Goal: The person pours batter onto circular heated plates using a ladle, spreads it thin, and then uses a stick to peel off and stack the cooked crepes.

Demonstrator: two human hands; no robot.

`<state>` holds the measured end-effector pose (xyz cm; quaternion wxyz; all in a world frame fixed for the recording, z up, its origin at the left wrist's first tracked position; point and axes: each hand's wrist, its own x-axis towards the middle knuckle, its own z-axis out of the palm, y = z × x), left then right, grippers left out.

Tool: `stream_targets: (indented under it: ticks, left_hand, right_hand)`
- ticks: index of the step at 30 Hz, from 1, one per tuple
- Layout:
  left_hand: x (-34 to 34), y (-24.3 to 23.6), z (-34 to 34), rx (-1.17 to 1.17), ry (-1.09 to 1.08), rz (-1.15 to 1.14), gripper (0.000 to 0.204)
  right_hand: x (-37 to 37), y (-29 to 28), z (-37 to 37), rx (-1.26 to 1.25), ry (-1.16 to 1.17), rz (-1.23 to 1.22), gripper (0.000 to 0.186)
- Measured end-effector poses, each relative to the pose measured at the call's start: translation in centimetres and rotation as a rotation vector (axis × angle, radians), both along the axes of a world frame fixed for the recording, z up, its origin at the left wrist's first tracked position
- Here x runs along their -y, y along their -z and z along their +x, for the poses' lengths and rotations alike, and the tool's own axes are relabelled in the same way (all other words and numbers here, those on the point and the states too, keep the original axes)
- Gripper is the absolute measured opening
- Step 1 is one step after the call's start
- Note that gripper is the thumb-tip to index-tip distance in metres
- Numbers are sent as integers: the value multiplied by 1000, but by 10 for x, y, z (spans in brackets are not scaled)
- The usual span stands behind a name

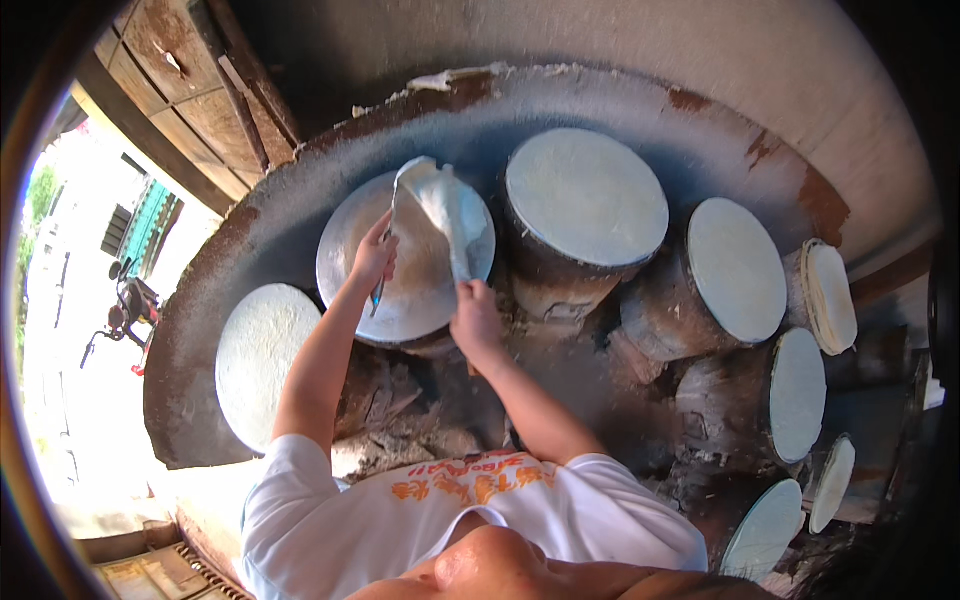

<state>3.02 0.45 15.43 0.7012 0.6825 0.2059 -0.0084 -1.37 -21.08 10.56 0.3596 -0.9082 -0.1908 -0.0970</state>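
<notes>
Above a round griddle (pixel 345 280) with a brownish middle, both my hands are at work. My left hand (pixel 375 258) is closed around a thin metal-handled tool (pixel 377 295), whose upper end reaches up to the pale batter. My right hand (pixel 476 318) grips the lower end of a scraper (pixel 458 240) thickly coated with whitish batter. The two tools meet near their tops, so the batter hides where one ends. Just right of this griddle, another griddle (pixel 587 195) carries a smooth pale layer. To the left lies a third griddle (pixel 265 360), covered in a whitish, speckled layer.
Several more pale-covered griddles, one of them on a drum stove (pixel 665 310), curve along my right side. Behind them rises a low, curved, rust-stained wall (pixel 470 100). Rubble (pixel 400 450) lies between the stoves and me. Outside at far left stands a parked two-wheeler (pixel 130 305).
</notes>
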Motion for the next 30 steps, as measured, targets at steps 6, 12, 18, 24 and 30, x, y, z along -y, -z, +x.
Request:
stream_targets:
  ticks: [6, 12, 18, 24, 30]
  left_hand:
    - [-36, -7, -27, -57, -95, 384, 54]
    - [-54, 0, -40, 20, -145, 471, 52]
    - [-47, -27, -90, -57, -131, 404, 58]
    - [-51, -10, -130, -30, -300, 411, 56]
    - [-21, -29, -128, 18, -403, 339, 57]
  right_hand:
    - [9, -8, 24, 70, 30, -21, 35]
    - [-48, -5, 55, 33, -147, 0, 37]
    - [5, 0, 42, 91, -117, -37, 35]
    - [-21, -33, 65, 153, -205, -40, 33]
    - [9, -25, 98, 136, -241, -101, 32]
